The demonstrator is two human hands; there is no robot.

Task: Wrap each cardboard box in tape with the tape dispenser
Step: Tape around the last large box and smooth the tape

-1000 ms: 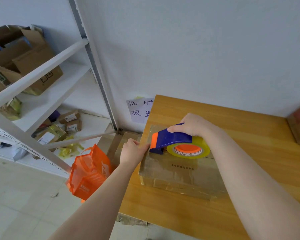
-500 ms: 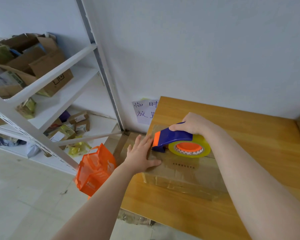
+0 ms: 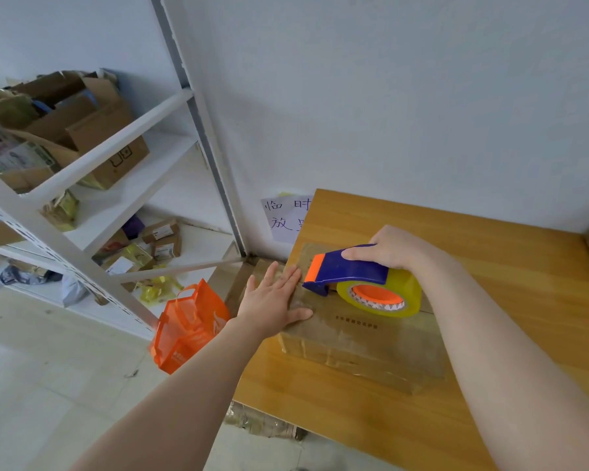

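We press left grip flat, fingers straight, on box top, left end. Right grip curls round dispenser, resting on box top. Box sits on surface, near left edge.

we count our hands 2: left hand, right hand | tape dispenser 1 | cardboard box under them 1 | orange bag 1
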